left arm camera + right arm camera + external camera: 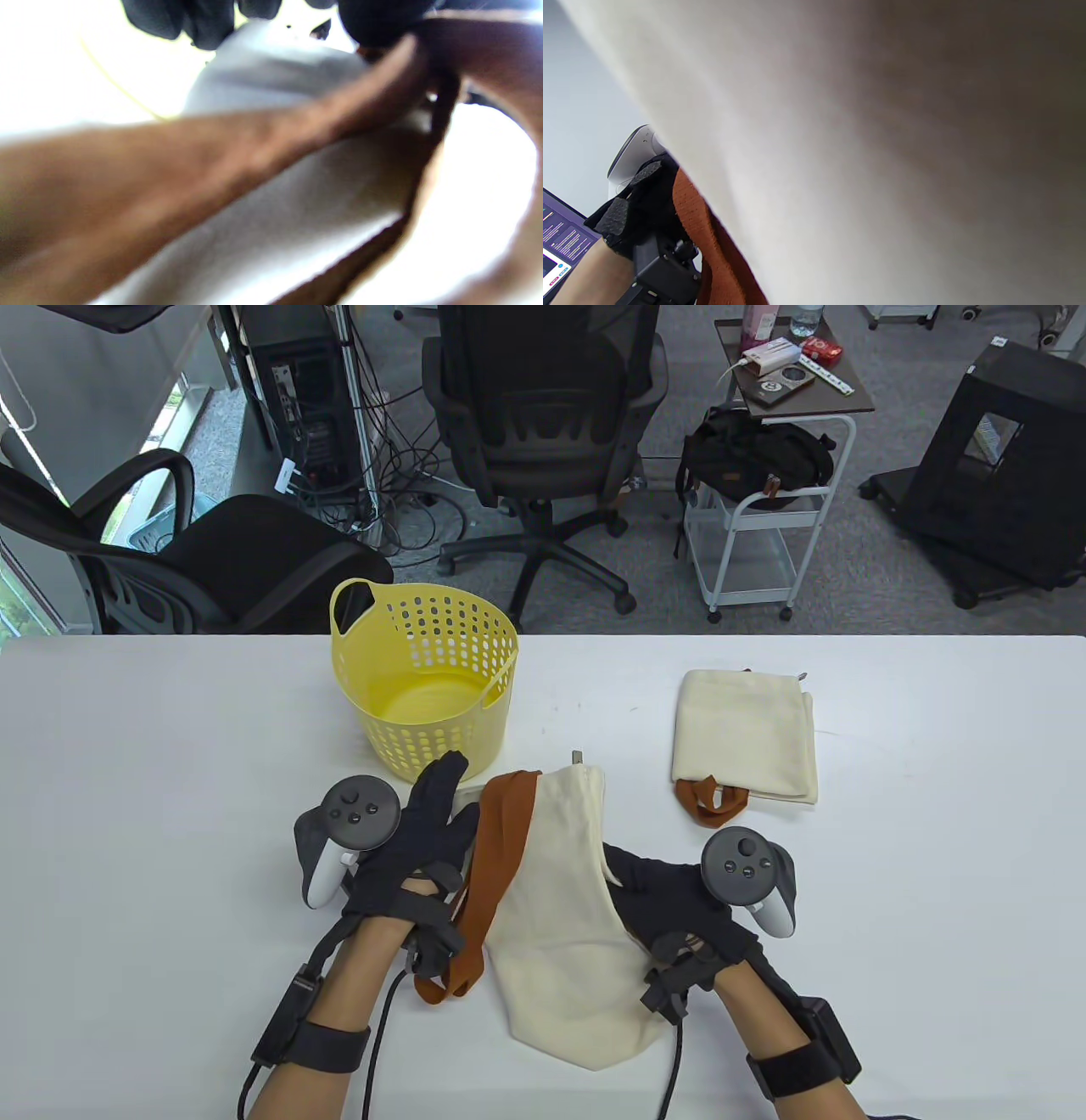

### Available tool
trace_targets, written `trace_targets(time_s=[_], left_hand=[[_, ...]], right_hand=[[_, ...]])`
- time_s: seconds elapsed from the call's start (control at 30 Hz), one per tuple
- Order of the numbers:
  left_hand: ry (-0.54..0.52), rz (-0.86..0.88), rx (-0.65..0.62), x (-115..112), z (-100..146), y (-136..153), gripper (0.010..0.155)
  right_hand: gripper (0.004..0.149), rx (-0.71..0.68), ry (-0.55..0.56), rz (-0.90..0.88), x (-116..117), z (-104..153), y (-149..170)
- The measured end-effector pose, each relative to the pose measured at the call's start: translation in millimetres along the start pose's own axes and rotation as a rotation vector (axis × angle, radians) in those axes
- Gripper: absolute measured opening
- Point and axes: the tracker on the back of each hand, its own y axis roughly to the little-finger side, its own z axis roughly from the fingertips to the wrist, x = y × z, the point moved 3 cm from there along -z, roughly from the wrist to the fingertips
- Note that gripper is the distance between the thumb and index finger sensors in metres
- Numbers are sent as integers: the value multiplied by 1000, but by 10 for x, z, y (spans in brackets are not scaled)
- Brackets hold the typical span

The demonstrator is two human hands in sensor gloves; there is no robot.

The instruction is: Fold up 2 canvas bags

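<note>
A cream canvas bag with orange straps lies crumpled in front of me, part of it lifted. My left hand lies with fingers stretched out at the bag's top left corner, thumb against the straps. The blurred left wrist view shows its fingers above the bag and straps. My right hand holds the bag's right edge, its fingertips hidden under the cloth. Cream cloth fills the right wrist view. A second cream bag lies folded at the right, its orange handles sticking out.
A yellow perforated basket stands just beyond my left hand, empty. The white table runs wide to the left and right. Office chairs and a cart stand on the floor beyond the far edge.
</note>
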Motion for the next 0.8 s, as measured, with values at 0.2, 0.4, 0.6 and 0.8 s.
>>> trace_targets(time_s=[0.2,0.4,0.6,0.8], left_hand=[[-247,-257,-51,141,314,-465,64],[-225,-438,-187,-183,664,-1015,54],[-81,-673,-127,-590,663,-1074,58],[35,-526,-88,-749,584,-964,74]], right_hand=[[48,-2,26,6,-22,28,-12],[48,13,31,23,-6,25,4],[48,42,53,114,15,66,-54],[48,50,121,187,31,114,-169]])
